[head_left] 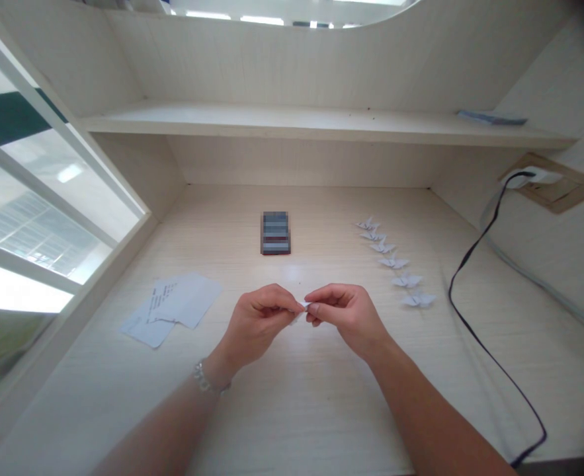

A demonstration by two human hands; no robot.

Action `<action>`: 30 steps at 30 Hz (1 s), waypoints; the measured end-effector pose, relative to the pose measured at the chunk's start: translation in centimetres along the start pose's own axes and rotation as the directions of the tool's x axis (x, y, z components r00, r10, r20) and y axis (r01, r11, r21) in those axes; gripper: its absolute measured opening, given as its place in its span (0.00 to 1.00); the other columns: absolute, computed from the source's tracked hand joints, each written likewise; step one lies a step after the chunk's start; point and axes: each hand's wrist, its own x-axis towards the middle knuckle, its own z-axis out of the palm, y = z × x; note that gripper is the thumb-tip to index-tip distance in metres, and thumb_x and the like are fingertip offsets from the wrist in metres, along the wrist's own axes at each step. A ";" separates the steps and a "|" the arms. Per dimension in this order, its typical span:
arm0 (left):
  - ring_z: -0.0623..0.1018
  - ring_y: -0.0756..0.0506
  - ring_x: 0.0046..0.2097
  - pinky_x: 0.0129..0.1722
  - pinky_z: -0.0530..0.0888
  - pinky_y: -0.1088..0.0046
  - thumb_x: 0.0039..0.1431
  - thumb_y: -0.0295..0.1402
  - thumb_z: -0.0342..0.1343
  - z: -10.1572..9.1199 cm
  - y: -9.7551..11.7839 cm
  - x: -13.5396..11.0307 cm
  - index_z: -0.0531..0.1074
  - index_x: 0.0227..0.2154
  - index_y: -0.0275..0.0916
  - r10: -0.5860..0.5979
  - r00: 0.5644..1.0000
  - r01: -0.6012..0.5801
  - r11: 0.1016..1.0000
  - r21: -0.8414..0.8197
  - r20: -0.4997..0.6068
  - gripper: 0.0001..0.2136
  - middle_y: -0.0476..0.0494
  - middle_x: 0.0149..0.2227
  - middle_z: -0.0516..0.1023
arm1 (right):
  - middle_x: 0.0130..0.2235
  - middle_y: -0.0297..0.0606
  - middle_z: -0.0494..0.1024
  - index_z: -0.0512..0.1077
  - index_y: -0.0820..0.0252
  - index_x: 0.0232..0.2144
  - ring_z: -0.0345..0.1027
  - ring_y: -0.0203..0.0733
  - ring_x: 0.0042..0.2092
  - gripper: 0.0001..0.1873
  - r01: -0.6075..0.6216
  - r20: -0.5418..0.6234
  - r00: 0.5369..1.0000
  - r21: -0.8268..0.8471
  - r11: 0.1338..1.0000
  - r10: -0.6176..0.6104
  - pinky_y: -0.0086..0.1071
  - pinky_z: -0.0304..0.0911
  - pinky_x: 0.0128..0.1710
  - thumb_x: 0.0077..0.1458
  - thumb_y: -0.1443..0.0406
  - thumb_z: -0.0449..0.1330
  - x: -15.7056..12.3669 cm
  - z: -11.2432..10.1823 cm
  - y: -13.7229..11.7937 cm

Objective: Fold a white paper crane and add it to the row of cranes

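Cream wood-grain desk (301, 423) fills the lower frame, built into a unit with a long shelf (282, 122) above it and a window (38, 198) slanting along the left side, much of its view washed out by glare. At upper right, a black cable (470, 311) leaves a wall socket plate (552, 182), runs down the desk's right side and is cut off near the bottom edge. A flat blue-grey item (493, 118) at the shelf's right end is too small to identify. Mid-desk, a dark rectangular object (275, 233) is blurred beyond recognition. Right of centre, six white origami cranes (393, 262) form a diagonal row; left of centre lie two overlapping sheets of paper (172, 307) with small, unreadable print. Both forearms enter from the bottom edge, a bracelet (205, 377) on the left wrist. At frame centre, the left hand (256, 324) and right hand (344, 317) nearly meet, their fingertips pressed together, pinching a small piece of white paper (302, 305). The fingers hide most of it, so its shape and folds cannot be made out.
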 end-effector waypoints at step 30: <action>0.70 0.50 0.27 0.27 0.66 0.73 0.50 0.27 0.58 0.0 0.0 0.3 0.76 0.25 0.34 -0.115 0.993 0.115 0.993 0.009 0.013 0.03 0.46 0.25 0.72 | 0.23 0.39 0.77 0.77 0.65 0.28 0.72 0.38 0.26 0.09 -0.162 0.034 0.987 0.145 0.976 0.159 0.30 0.68 0.27 0.39 0.69 0.65 0.2 -0.2 0.1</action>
